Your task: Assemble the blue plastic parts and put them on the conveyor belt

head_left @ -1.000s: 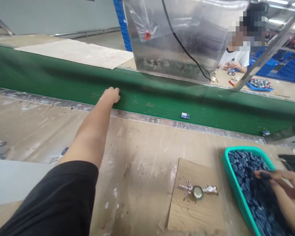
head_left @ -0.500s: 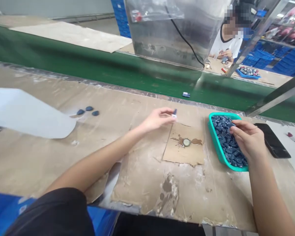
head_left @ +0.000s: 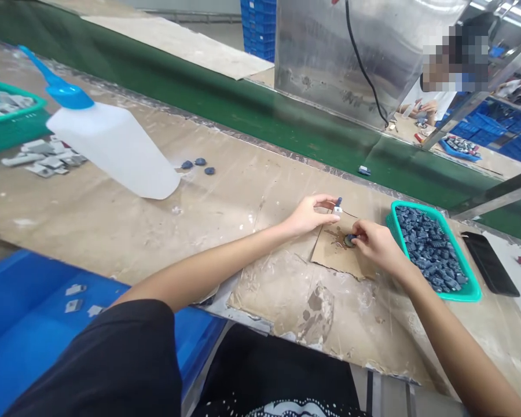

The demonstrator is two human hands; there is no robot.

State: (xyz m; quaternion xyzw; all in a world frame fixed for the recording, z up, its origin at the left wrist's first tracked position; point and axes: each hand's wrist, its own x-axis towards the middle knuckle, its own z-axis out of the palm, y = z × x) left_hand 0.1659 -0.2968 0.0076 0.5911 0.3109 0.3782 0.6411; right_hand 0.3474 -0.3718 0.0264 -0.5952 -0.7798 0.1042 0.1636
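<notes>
Since half a second ago the right hand [head_left: 375, 243] has left its place above the green basket [head_left: 462, 296] and come to the metal cap [head_left: 348, 242] on the cardboard [head_left: 342, 263]. Its fingers pinch a dark blue piece [head_left: 351, 237] right at the cap — whether it touches is too small to tell — and hide part of the cap. Just to the left and farther off, the left hand [head_left: 312, 214] grips a white-and-blue piece [head_left: 338, 207] between thumb and fingers, as before. Right of the cardboard stands the basket, full of dark blue pieces, with a black phone [head_left: 490, 263] beyond it. Far left are three dark pieces [head_left: 200, 161] and a white bottle [head_left: 117, 150] — its blue spout, out of view earlier, now shows
</notes>
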